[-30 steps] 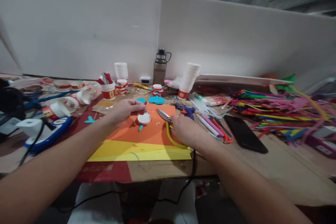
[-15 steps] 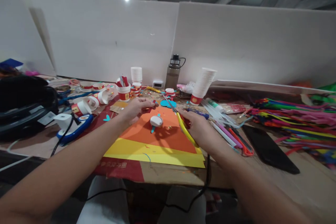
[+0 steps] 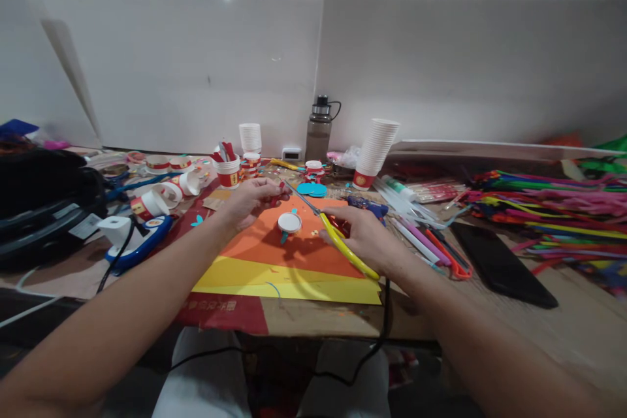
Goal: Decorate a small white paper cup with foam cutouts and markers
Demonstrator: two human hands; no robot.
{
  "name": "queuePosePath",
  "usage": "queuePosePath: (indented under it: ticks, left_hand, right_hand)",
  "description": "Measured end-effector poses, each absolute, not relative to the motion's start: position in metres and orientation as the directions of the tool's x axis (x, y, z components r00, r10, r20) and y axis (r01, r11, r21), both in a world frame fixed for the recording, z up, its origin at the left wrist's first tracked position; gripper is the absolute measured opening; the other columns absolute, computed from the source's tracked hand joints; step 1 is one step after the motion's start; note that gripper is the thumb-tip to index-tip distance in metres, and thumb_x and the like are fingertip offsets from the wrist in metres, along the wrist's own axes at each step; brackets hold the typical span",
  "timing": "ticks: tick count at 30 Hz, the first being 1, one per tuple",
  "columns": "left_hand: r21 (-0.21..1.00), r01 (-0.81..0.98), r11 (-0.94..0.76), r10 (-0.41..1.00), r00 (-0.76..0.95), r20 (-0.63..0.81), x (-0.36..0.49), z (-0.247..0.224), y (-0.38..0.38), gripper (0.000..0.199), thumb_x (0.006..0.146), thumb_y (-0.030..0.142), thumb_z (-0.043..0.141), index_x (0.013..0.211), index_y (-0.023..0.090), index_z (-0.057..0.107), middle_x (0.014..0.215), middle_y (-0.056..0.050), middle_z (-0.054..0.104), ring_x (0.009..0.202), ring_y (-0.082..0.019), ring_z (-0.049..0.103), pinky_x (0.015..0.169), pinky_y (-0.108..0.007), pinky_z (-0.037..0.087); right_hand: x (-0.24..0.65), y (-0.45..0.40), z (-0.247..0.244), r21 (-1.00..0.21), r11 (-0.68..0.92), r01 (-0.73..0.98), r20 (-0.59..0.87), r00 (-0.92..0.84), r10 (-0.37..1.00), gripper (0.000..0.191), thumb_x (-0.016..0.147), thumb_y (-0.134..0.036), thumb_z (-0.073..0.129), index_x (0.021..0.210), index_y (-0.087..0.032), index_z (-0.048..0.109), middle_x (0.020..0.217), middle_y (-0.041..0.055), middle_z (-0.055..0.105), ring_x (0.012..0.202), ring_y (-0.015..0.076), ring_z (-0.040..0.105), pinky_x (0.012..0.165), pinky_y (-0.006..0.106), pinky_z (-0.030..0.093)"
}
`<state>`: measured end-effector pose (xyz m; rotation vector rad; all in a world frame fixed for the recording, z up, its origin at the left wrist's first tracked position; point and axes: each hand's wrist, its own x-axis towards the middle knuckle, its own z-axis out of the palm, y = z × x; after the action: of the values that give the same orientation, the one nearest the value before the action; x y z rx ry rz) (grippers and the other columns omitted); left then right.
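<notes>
My left hand (image 3: 251, 202) is pinched on a small red paper piece (image 3: 283, 189), mostly hidden by the fingers. In my right hand (image 3: 365, 233) are scissors with yellow handles (image 3: 345, 249). Their blades point up and left, with the tips close to the red piece; I cannot tell whether they touch it. Below and between the hands, a small white-topped paper-cup piece (image 3: 289, 223) with blue strips sits on orange paper (image 3: 264, 251). Yellow paper (image 3: 304, 289) lies under the orange. Blue paper ovals (image 3: 312, 190) lie just beyond the scissors.
A bottle (image 3: 319, 130) and a tall cup stack (image 3: 376, 153) stand at the back. A blue glue gun (image 3: 368, 207) lies by my right hand. Further right are a black phone (image 3: 499, 264) and colourful pipe cleaners (image 3: 553, 209). Cut cups (image 3: 149, 202) and a blue-edged power strip (image 3: 140, 245) are left.
The scissors have swung lower and further left, bringing their tips to the red piece in my left hand. The view has shifted slightly.
</notes>
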<state>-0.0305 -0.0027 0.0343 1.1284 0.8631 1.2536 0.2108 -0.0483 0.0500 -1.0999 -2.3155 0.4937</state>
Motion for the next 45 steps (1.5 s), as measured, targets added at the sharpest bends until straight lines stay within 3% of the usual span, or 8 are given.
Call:
queuePosePath:
  ticks: [8, 13, 28, 38, 45]
  left_hand:
    - [0.961, -0.271, -0.046, 0.980, 0.175, 0.096, -0.0290, 0.0339, -0.0019, 0.015, 0.057, 0.018, 0.077, 0.062, 0.012, 0.064, 0.069, -0.006, 0.068, 0.066, -0.013, 0.062, 0.065, -0.026, 0.044]
    - [0.963, -0.261, -0.062, 0.973, 0.199, 0.116, -0.0304, 0.0338, -0.0009, 0.014, 0.060, 0.018, 0.076, 0.060, 0.012, 0.063, 0.068, -0.005, 0.067, 0.064, -0.012, 0.061, 0.063, -0.024, 0.042]
    - [0.969, -0.236, -0.076, 0.966, 0.222, 0.130, -0.0332, 0.0323, 0.0012, 0.015, 0.061, 0.019, 0.075, 0.059, 0.013, 0.061, 0.065, -0.005, 0.066, 0.062, -0.012, 0.058, 0.063, -0.026, 0.040]
    - [0.971, -0.231, -0.058, 0.970, 0.216, 0.110, -0.0329, 0.0340, -0.0008, 0.016, 0.062, 0.018, 0.075, 0.058, 0.013, 0.060, 0.067, -0.005, 0.066, 0.064, -0.013, 0.060, 0.066, -0.027, 0.043]
    - [0.984, -0.177, -0.017, 0.976, 0.212, 0.055, -0.0381, 0.0304, 0.0056, 0.018, 0.060, 0.024, 0.079, 0.061, 0.012, 0.065, 0.071, -0.006, 0.068, 0.067, -0.013, 0.061, 0.067, -0.026, 0.044]
  right_hand:
    - [0.2122, -0.0472, 0.0435, -0.527, 0.591, 0.611, 0.331, -0.493, 0.805, 0.032, 0.082, -0.028, 0.062, 0.112, -0.020, 0.071, 0.099, 0.0075, 0.074, 0.084, 0.0204, 0.066, 0.071, 0.028, 0.047]
    - [0.2122, -0.0470, 0.0424, -0.547, 0.580, 0.603, 0.294, -0.511, 0.808, 0.032, 0.082, -0.027, 0.061, 0.111, -0.019, 0.072, 0.089, 0.0047, 0.074, 0.073, 0.0177, 0.064, 0.064, 0.026, 0.046]
    - [0.2115, -0.0478, 0.0436, -0.549, 0.585, 0.597, 0.303, -0.510, 0.805, 0.030, 0.082, -0.024, 0.060, 0.107, -0.020, 0.074, 0.093, 0.0048, 0.075, 0.071, 0.0160, 0.061, 0.063, 0.025, 0.043]
    - [0.2099, -0.0526, 0.0474, -0.580, 0.563, 0.589, 0.266, -0.517, 0.814, 0.020, 0.081, -0.024, 0.058, 0.090, -0.018, 0.075, 0.071, 0.0007, 0.067, 0.064, 0.0139, 0.053, 0.057, 0.023, 0.035]
    - [0.2118, -0.0434, 0.0425, -0.506, 0.525, 0.684, 0.215, -0.490, 0.845, 0.021, 0.084, -0.025, 0.055, 0.085, -0.014, 0.072, 0.069, 0.0013, 0.065, 0.061, 0.0121, 0.052, 0.055, 0.021, 0.031]
